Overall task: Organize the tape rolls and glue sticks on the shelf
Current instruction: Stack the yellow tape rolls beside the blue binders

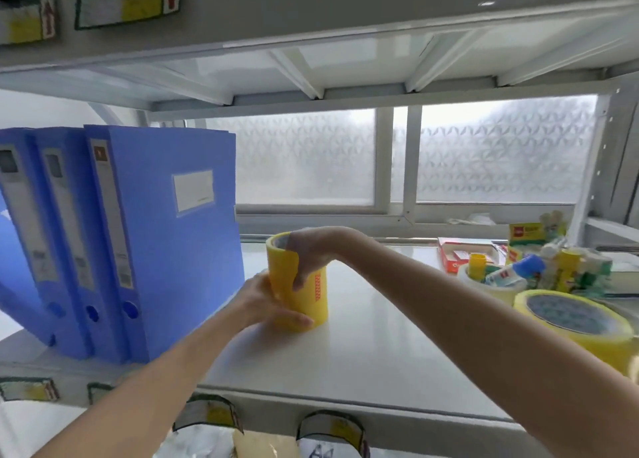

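Note:
A tall stack of yellow tape rolls [311, 302] stands upright on the white shelf [380, 354], just right of the blue binders. My left hand [266, 302] wraps around its lower part from the left, thumb lying along the base. My right hand [311, 253] grips the stack's top from the right, thumb down the front. Lying flat at the shelf's right edge is a wide yellow tape roll [581, 323]. Behind it another tape roll [491, 284] holds a yellow-capped glue stick [477, 262] and a blue-capped glue bottle [518, 269].
Three blue binders [138, 236] lean at the shelf's left. A red box [463, 250] and green-yellow glue packs [539, 240] crowd the back right corner. An upper shelf [311, 25] hangs close overhead. Frosted windows close the back.

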